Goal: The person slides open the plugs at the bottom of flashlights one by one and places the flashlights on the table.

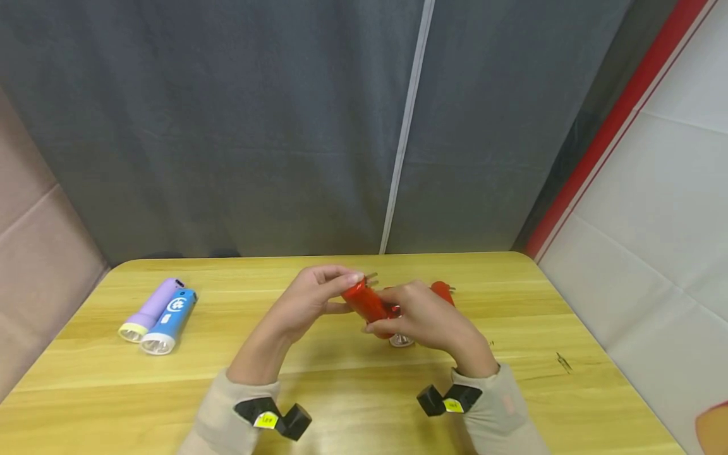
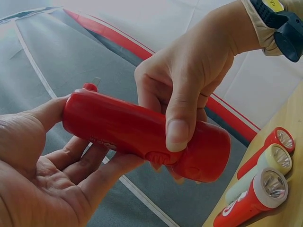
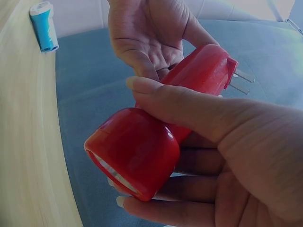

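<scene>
A red flashlight (image 1: 366, 304) with two metal plug prongs at its tail is held between both hands above the table. My left hand (image 1: 309, 296) pinches the tail end, thumb beside the prongs and fingers underneath. Around the body close to the wide head is my right hand (image 1: 429, 316), its thumb lying across the flashlight (image 2: 125, 124) in the left wrist view. In the right wrist view the lens end of the flashlight (image 3: 137, 151) points down and to the left, while the prongs stick out at the upper right.
At the left of the wooden table (image 1: 102, 392) lie a purple flashlight (image 1: 158, 304) and a blue flashlight (image 1: 173, 319), side by side. Beyond my right hand are a second red flashlight (image 2: 255, 158), a pale green one (image 2: 245, 183) and a red one with white rim (image 2: 239, 208).
</scene>
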### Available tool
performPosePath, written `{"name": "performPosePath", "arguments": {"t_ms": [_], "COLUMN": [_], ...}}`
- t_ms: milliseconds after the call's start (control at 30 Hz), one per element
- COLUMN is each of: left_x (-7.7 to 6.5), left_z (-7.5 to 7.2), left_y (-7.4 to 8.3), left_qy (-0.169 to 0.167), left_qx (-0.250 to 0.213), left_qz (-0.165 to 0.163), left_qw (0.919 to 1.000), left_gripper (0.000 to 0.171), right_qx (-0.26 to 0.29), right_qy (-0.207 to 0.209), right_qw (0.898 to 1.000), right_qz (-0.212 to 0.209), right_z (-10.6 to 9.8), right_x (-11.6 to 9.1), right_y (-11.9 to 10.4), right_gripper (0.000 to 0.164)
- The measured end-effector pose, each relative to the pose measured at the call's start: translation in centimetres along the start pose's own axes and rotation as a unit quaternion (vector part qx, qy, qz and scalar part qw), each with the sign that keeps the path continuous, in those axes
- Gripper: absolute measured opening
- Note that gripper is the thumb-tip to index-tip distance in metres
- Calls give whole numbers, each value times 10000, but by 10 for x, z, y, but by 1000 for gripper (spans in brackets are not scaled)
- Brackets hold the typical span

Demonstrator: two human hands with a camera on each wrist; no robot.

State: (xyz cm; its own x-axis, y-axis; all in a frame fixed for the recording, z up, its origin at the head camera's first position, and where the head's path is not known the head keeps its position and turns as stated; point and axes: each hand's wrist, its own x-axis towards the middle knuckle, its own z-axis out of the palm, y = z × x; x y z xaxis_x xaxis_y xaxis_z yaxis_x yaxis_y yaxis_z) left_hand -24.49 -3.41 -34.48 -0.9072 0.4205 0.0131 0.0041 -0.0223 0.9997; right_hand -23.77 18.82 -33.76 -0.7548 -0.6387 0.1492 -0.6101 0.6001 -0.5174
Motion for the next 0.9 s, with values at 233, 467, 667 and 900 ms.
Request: {"name": "performPosePath", "arguments": {"t_ms": [233, 467, 667, 900], "left_x": [0, 0, -1, 0], "left_z": [-1, 0, -3, -6], "left_y": [0, 3, 3, 3], "left_qy": [39, 47, 22, -2], "left_qx": [38, 45, 34, -90], "left_qz": [54, 92, 94, 36], "left_qw": [10000, 9999, 9999, 10000], "left_gripper": [35, 36, 37, 44], "right_qx": [-14, -129, -92, 20], "right_qy": [107, 303, 342, 341], "right_qw": [9999, 9994, 9994, 9992], "right_qz": [66, 62, 61, 184], "right_z": [1, 3, 5, 6], "right_x": [1, 2, 4, 6], "right_y": [-1, 0, 1, 1], "right_gripper": [22, 27, 29, 23]}}
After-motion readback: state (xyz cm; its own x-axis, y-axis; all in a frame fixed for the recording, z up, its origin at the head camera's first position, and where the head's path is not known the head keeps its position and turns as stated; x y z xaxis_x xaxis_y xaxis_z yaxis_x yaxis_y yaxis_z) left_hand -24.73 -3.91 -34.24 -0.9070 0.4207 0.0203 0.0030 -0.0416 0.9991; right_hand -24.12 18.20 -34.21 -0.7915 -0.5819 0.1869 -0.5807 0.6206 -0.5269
